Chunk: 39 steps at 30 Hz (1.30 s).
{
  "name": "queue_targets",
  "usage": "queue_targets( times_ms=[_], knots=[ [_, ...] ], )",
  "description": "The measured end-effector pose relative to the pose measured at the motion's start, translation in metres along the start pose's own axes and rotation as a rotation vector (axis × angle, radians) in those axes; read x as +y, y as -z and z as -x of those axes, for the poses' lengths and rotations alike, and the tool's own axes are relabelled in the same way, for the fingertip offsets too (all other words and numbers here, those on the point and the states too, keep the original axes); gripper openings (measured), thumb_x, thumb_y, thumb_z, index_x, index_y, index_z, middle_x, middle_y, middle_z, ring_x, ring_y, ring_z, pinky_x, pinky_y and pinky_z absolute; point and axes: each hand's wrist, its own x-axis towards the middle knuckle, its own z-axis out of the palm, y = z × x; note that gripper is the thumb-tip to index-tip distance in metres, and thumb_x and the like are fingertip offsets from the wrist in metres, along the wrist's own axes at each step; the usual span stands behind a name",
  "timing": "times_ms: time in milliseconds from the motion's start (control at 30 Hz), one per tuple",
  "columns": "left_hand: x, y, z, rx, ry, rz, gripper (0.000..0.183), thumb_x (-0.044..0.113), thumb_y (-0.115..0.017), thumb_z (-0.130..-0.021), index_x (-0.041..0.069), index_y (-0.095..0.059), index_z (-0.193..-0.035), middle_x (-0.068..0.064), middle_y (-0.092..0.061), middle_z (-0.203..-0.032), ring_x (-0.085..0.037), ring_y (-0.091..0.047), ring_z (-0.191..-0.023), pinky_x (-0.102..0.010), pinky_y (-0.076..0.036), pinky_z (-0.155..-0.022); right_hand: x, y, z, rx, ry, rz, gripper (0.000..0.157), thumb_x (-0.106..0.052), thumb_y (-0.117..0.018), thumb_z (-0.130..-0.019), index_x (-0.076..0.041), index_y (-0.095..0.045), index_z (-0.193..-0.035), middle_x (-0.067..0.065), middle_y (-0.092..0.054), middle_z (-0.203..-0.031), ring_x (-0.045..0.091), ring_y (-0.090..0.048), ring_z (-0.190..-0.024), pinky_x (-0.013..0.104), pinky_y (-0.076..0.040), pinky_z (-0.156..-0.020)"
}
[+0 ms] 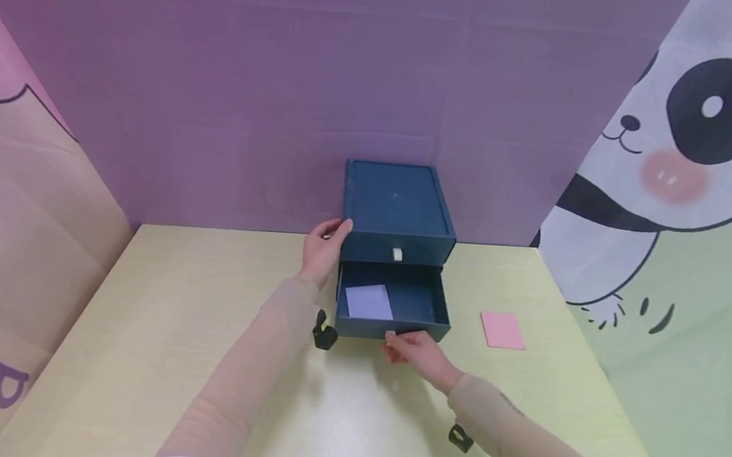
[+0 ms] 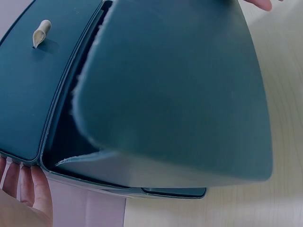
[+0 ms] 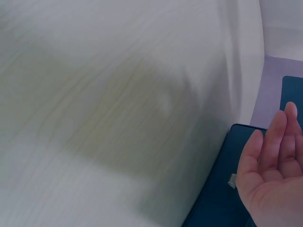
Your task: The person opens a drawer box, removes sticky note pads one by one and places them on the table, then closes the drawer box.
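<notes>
Probably light and stiff, the pulled-out drawer [image 1: 360,328] lay between the right hand [image 1: 419,351], which pinched its tab [image 1: 390,333], the best hold, and the left hand [image 1: 322,252], fairly straight-fingered against the cabinet [image 1: 396,198].

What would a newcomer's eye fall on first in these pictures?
Probably the large panda printed at the right. Next, the dark blue cabinet in the middle, its open lower drawer holding a lilac square on the left, the right hand at its white tab. Then the pink square on the table, right of the cabinet.
</notes>
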Motion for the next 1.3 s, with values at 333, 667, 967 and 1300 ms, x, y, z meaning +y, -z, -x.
queue_targets(
  times_ms=[333, 667, 967, 1300],
  knots=[
    [0.001, -0.003, -0.002, -0.002, -0.016, 0.012, 0.05, 0.041, -0.063, -0.088, 0.011, -0.058, -0.127, -0.006, -0.057, -0.127, -0.022, -0.052, -0.115, -0.037, -0.043, -0.101, 0.004, 0.008, 0.006, -0.047, 0.055, 0.035, 0.043, -0.028, -0.051, -0.098, 0.012, -0.066, -0.104, 0.025, -0.068, -0.097, 0.015, -0.065, -0.079, 0.039, -0.054, -0.083],
    [0.0, -0.002, -0.002, -0.003, -0.017, 0.016, 0.05, 0.041, -0.063, -0.088, 0.01, -0.058, -0.127, -0.007, -0.057, -0.128, -0.022, -0.052, -0.114, -0.037, -0.043, -0.101, 0.005, 0.006, 0.014, -0.047, 0.077, 0.022, 0.045, -0.028, -0.051, -0.098, 0.014, -0.066, -0.101, 0.026, -0.068, -0.094, 0.014, -0.064, -0.078, 0.039, -0.054, -0.082],
    [0.002, 0.0, -0.001, -0.002, -0.024, 0.017, 0.05, 0.04, -0.063, -0.089, 0.009, -0.057, -0.128, -0.008, -0.057, -0.127, -0.023, -0.052, -0.112, -0.038, -0.044, -0.1, 0.006, 0.005, 0.016, -0.078, 0.09, 0.021, 0.042, -0.026, -0.051, -0.098, 0.014, -0.065, -0.102, 0.026, -0.067, -0.092, 0.011, -0.062, -0.076, 0.044, -0.053, -0.084],
    [-0.001, 0.001, -0.001, -0.008, -0.016, 0.022, 0.05, 0.04, -0.063, -0.089, 0.009, -0.057, -0.128, -0.007, -0.057, -0.128, -0.023, -0.052, -0.115, -0.037, -0.043, -0.102, 0.006, 0.004, 0.021, -0.094, 0.093, 0.039, 0.042, -0.027, -0.052, -0.097, 0.013, -0.066, -0.101, 0.024, -0.068, -0.091, 0.011, -0.062, -0.076, 0.039, -0.054, -0.082]
  ],
)
